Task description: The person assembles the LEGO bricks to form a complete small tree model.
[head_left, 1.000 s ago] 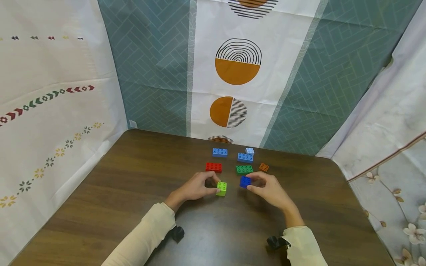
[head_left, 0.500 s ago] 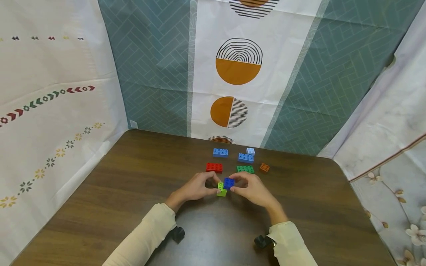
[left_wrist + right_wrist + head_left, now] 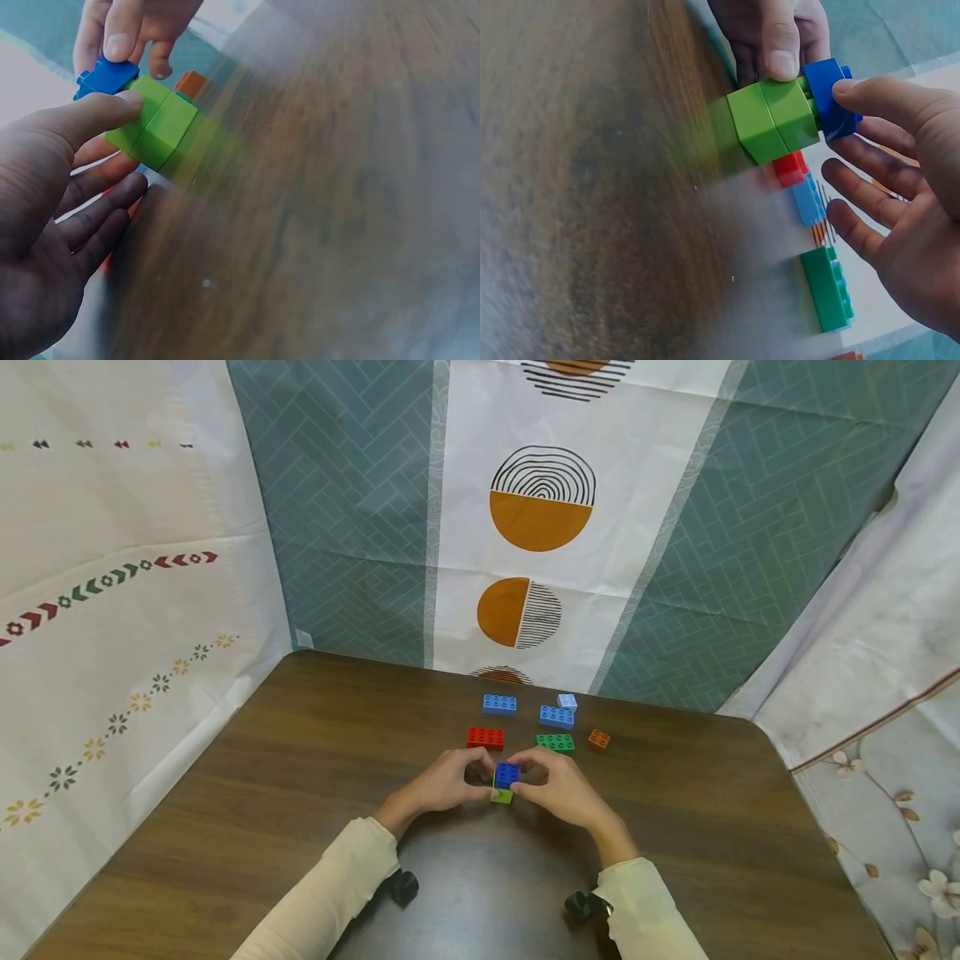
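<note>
Two lime green toy bricks [image 3: 774,120] stand stacked on the table, with studs along their top. My left hand [image 3: 448,779] pinches this stack between thumb and fingers from the left side. Right over it my right hand [image 3: 561,785] pinches a dark blue brick [image 3: 507,775], its thumb on the near side. In the right wrist view the blue brick [image 3: 831,99] sits tilted against the green studs, some of which still show. From the left wrist view, the blue brick [image 3: 109,77] lies at the top end of the green stack [image 3: 156,120].
Behind the hands lie a red brick [image 3: 486,738], a green brick [image 3: 555,742] and a small orange brick [image 3: 599,739]. Farther back are two lighter blue bricks, one left [image 3: 499,704] and one right [image 3: 557,717], beside a pale blue brick [image 3: 567,702]. Cloth hangs behind the table [image 3: 315,727].
My right hand has carried the dark blue brick leftward, from beside the lime green stack to over its top. The left hand has kept its hold on the stack.
</note>
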`<state>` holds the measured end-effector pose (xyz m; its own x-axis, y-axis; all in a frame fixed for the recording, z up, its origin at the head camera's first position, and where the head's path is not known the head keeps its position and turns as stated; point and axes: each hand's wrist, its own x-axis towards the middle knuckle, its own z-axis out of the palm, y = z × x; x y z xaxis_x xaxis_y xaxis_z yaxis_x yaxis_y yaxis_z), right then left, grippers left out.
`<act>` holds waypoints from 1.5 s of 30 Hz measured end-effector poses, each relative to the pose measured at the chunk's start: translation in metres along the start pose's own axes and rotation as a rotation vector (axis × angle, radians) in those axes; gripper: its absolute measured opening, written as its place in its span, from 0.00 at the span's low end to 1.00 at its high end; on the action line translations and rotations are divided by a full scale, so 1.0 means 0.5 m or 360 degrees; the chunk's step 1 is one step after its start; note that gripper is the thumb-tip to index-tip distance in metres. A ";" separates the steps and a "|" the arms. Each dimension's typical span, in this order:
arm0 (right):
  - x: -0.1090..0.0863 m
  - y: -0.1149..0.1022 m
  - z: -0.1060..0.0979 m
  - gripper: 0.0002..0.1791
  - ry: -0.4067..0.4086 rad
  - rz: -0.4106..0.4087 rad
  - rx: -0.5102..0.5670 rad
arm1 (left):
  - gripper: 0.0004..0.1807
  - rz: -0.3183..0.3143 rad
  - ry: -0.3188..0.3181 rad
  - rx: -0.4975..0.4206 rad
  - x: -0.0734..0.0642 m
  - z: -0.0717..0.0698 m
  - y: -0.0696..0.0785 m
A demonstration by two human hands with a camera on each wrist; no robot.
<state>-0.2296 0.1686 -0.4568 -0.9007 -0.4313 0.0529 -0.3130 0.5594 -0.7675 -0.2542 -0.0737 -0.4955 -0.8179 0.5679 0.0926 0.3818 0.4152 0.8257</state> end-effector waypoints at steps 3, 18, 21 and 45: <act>0.000 0.000 0.002 0.17 -0.0001 0.0008 -0.0009 | 0.14 -0.0018 0.0004 0.0007 -0.001 0.001 0.000; 0.000 0.003 0.002 0.17 -0.0005 -0.0023 -0.0032 | 0.17 -0.0033 0.0032 0.0027 0.000 0.004 0.001; 0.000 0.004 0.003 0.17 -0.0007 -0.0032 -0.0034 | 0.19 -0.0011 0.0074 -0.0027 -0.001 0.003 0.005; 0.000 0.007 0.002 0.16 0.0007 -0.0083 -0.0048 | 0.11 0.0110 0.0149 -0.0141 0.002 -0.003 0.016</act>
<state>-0.2303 0.1698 -0.4602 -0.8842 -0.4572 0.0954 -0.3684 0.5574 -0.7440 -0.2527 -0.0711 -0.4880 -0.8293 0.5222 0.1989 0.4024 0.3110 0.8610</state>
